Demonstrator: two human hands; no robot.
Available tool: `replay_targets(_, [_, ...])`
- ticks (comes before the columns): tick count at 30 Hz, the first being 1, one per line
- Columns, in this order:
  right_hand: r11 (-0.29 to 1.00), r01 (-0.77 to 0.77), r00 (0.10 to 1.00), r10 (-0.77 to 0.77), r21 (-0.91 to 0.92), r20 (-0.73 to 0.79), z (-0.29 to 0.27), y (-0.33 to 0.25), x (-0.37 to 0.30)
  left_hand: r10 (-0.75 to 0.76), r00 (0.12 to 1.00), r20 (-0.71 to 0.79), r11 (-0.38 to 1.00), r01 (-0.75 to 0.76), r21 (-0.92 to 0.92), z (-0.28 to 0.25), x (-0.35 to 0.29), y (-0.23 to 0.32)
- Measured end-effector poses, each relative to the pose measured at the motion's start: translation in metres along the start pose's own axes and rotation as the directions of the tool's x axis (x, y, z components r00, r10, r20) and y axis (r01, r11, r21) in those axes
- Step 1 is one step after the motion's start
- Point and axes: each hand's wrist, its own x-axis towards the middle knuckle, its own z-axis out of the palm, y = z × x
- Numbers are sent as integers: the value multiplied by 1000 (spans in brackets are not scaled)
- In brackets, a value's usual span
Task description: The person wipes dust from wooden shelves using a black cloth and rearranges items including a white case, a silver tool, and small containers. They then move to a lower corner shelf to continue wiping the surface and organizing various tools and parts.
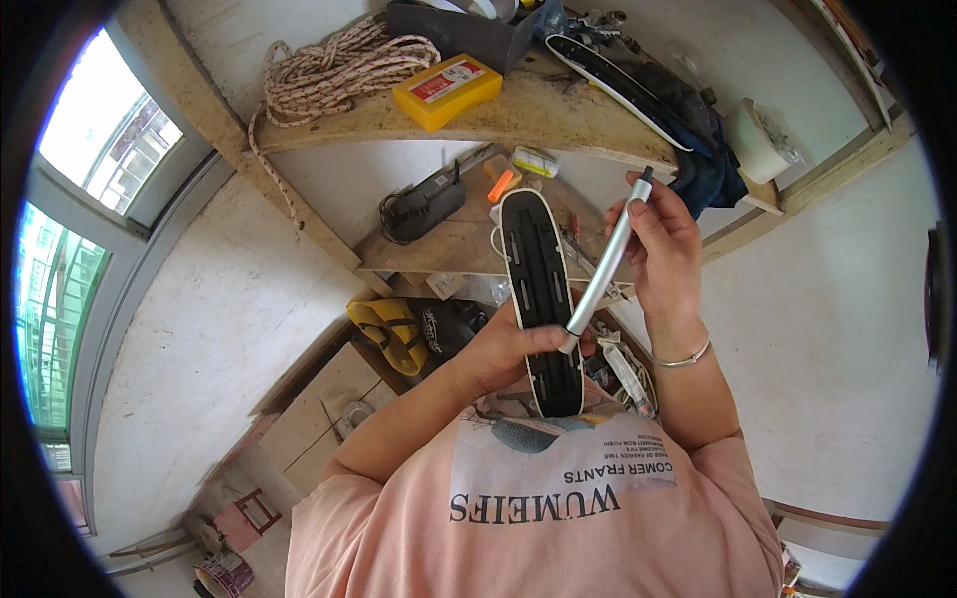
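Observation:
My left hand is closed around a long oval plastic piece, with a white rim and a black slotted inner face. The piece stands nearly upright in front of my chest, its inner face toward me. My right hand grips the upper part of a silver metal tube with a dark tip. This tube slants down to the left, and its lower end meets the oval piece beside my left thumb. Some fingers of my left hand are hidden behind the piece.
Above, a wooden shelf bears coiled rope, a yellow box and another long black-and-white piece. On the lower shelf lie a black power adapter and an orange object. A yellow-and-black bag sits below.

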Motion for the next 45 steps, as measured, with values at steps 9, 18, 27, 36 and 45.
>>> replay_targets(9, [972, 32, 994, -5, -234, 113, 6, -3, -6, -39, 993, -114, 997, 30, -73, -8, 14, -8])
replay_targets(18, [962, 122, 971, -65, -243, 228, 21, -2, -10, -140, 984, -112, 961, 108, -253, -13, 16, -7])
replay_targets(27, [820, 299, 931, -137, -488, 339, 15, 20, -10, -125, 990, -67, 955, 101, -279, -5, 13, 1])
replay_targets(36, [713, 462, 873, -262, -527, 412, 20, 17, -7, -113, 993, -23, 969, 105, -224, -15, 13, -7])
replay_targets(45, [536, 571, 820, -412, -622, 398, 19, 21, -7, -38, 999, 9, 992, 37, 118, -4, 5, 7])
